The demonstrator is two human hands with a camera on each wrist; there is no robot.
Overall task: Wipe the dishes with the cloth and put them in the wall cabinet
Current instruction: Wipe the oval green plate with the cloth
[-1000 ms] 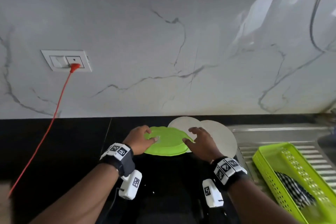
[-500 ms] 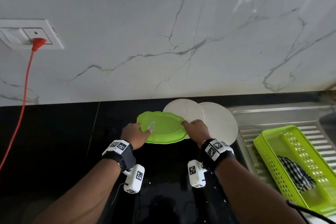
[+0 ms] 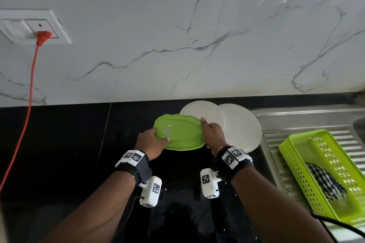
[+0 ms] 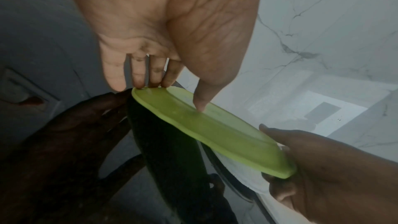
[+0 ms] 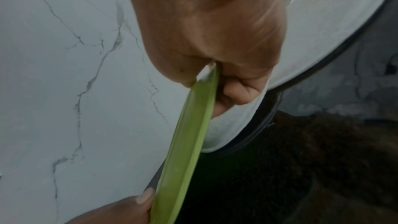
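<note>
Both hands hold the green plate (image 3: 180, 134) just above the black surface (image 3: 59, 144), close to its back edge where the marble wall (image 3: 177, 45) rises. The left hand (image 3: 151, 144) grips the plate's left rim, thumb on the top face and fingers (image 4: 137, 76) reaching under the edge. The right hand (image 3: 213, 136) pinches the right rim, thumb above and curled fingers (image 5: 239, 91) below. The plate is tilted, its far side higher, and a pale mark shows on its inner face.

Behind and to the right of it two white plates (image 3: 237, 124) lie overlapping on the surface, beside the steel sink drainboard (image 3: 296, 122). The right hand sits over the nearer white plate. On the drainboard, at the right edge of the surface, stands a green perforated basket (image 3: 325, 173) with the checked cloth (image 3: 324, 181) lying inside it. At the left an orange cord (image 3: 29, 92) hangs from a wall socket (image 3: 35, 25) down to the surface.
</note>
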